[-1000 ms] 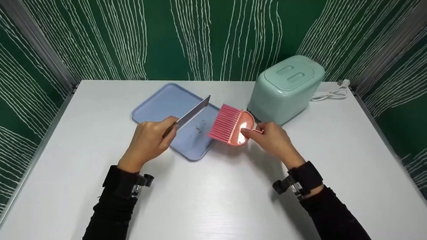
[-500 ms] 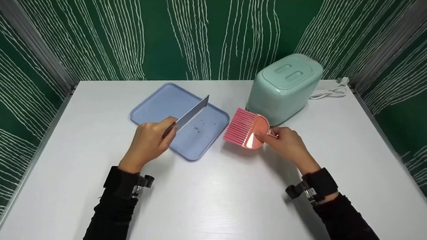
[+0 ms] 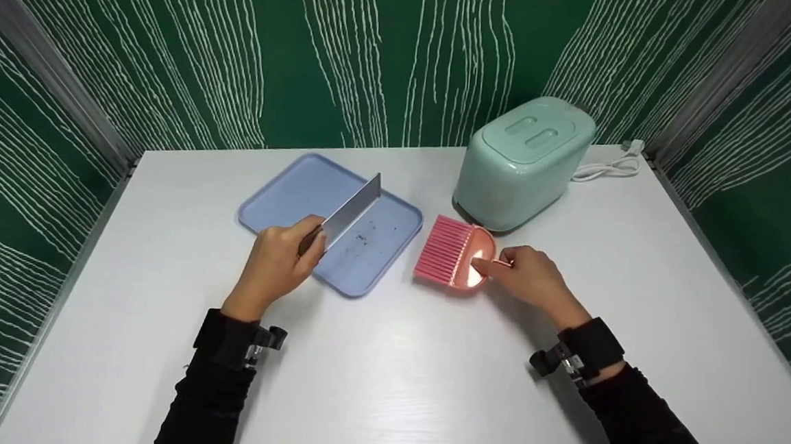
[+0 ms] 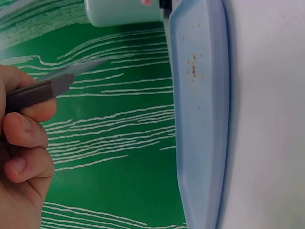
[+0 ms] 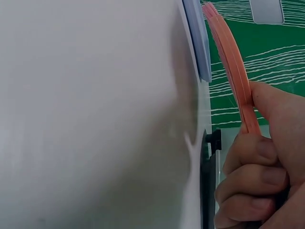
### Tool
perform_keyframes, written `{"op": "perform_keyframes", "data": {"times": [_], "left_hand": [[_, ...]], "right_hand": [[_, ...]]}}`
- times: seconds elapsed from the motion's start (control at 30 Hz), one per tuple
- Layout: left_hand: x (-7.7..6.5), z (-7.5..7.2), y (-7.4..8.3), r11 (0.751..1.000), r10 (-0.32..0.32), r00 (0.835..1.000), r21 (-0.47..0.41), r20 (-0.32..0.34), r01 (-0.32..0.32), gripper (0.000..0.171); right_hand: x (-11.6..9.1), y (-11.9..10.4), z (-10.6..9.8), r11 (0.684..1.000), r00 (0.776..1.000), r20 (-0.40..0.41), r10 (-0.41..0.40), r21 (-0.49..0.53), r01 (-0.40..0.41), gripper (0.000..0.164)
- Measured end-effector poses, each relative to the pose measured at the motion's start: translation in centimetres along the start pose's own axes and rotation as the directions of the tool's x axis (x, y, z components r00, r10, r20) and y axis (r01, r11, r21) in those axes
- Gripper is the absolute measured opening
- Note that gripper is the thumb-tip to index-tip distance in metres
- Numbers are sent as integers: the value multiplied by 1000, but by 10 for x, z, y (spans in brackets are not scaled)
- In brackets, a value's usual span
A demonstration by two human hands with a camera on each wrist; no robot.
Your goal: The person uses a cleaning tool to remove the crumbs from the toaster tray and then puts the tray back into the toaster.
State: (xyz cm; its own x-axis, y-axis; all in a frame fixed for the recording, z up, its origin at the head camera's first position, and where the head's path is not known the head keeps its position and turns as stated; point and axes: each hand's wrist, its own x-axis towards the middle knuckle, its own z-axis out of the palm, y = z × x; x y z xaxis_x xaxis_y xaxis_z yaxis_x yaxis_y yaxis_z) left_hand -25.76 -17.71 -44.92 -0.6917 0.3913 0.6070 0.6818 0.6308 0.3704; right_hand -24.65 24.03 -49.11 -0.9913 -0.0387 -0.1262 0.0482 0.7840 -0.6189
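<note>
My left hand (image 3: 280,256) grips the dark handle of a knife (image 3: 354,209), its broad blade held slanting above the blue tray (image 3: 288,188). Small brown crumbs (image 3: 361,238) lie scattered on the tray's right part. To the right of the tray, my right hand (image 3: 533,275) pinches the short handle of a small brush (image 3: 455,253) with pink bristles and a coral body. In the right wrist view the brush (image 5: 233,62) is held up off the white table, thumb on one side and fingers curled beneath. The bristles are apart from the tray.
A mint-green toaster (image 3: 522,164) stands behind the brush, with its white cord (image 3: 608,170) coiled at the back right. Green panels (image 3: 343,61) with white lines wall the table (image 3: 372,385) at the back and both sides.
The brush in my right hand has moved from over the tray's right edge rightward, then slightly nearer me. My left hand keeps its hold on the knife, whose blade has turned slightly.
</note>
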Motion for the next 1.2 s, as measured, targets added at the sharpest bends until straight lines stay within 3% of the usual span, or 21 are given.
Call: {"op": "perform_keyframes", "data": {"times": [0.53, 1.2], "left_hand": [[1, 0, -4, 992, -100, 995, -86, -26, 97, 11], [0, 6, -8, 972, -173, 984, -167, -32, 166, 13]], "right_hand": [[-7, -2, 17, 997, 996, 89, 15, -71, -9, 52], [-18, -12, 26, 990, 1000, 11, 3, -143, -1, 46]]}}
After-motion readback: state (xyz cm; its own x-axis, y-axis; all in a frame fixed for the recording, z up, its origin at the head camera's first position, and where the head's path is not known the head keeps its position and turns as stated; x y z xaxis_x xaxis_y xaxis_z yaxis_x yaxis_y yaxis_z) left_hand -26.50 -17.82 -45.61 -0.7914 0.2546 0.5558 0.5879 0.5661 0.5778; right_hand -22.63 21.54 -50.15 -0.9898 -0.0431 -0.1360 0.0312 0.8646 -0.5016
